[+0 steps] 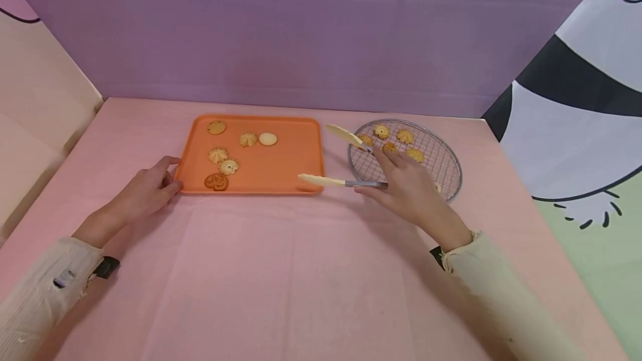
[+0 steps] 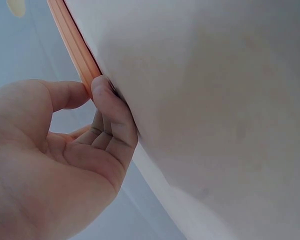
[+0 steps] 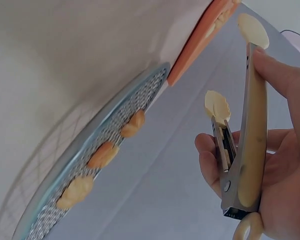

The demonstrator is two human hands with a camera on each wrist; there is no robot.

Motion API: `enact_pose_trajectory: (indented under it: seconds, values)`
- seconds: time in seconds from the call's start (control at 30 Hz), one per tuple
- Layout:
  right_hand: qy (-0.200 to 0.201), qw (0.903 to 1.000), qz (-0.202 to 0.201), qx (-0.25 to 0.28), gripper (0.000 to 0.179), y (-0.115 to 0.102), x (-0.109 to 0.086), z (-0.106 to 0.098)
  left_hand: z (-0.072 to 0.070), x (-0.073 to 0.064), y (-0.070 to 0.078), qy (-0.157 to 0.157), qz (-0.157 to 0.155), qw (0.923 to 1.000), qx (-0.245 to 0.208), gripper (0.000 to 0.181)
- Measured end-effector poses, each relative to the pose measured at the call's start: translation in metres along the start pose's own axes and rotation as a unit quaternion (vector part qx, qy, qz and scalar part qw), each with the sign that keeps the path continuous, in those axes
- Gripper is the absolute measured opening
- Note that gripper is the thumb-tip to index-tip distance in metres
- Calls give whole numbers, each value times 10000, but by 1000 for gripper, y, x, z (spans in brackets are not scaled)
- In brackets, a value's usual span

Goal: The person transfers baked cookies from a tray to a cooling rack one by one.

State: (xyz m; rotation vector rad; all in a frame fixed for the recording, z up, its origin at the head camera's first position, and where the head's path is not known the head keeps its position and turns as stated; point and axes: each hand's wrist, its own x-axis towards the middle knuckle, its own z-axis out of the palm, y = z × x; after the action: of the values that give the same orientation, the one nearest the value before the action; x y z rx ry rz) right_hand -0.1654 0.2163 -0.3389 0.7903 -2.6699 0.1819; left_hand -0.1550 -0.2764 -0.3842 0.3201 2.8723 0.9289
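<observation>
My left hand [image 1: 142, 193] is at the near left corner of an orange tray [image 1: 273, 169], pinching its rim between thumb and index finger. Several cookies lie on the tray, among them a brown pretzel-shaped one [image 1: 217, 182] and a smooth pale round one [image 1: 268, 138]. My right hand [image 1: 415, 193] holds kitchen tongs [image 3: 254, 120] with cream tips spread wide apart, nothing between them. The tongs are over the gap between the tray and a round wire cooling rack [image 1: 441, 163], one tip above the tray's right edge. On the rack are several cookies [image 1: 405, 136], some partly hidden by hand and tongs.
A pink cloth [image 1: 281, 272] covers the table. Behind it rises a purple backdrop [image 1: 321, 38], and a printed panel [image 1: 582, 144] stands at the right. Tray and rack sit side by side toward the back, with a narrow gap.
</observation>
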Motion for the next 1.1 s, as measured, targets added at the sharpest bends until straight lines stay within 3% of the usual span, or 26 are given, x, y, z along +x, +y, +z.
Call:
enact_pose_trajectory:
  seconds: [0.63,0.9,1.1]
  values:
    - [-516,9981,3,334,63,-12,43,27,-1,-1,0,4,13,10000,21,49]
    - [-691,9963,-141,496,56,-20,75,43,-2,-1,-2,-31,0,10000,41,50]
    - [-1114,9909,159,740,59,-30,94,48,-1,0,-3,-8,57,10000,-30,50]
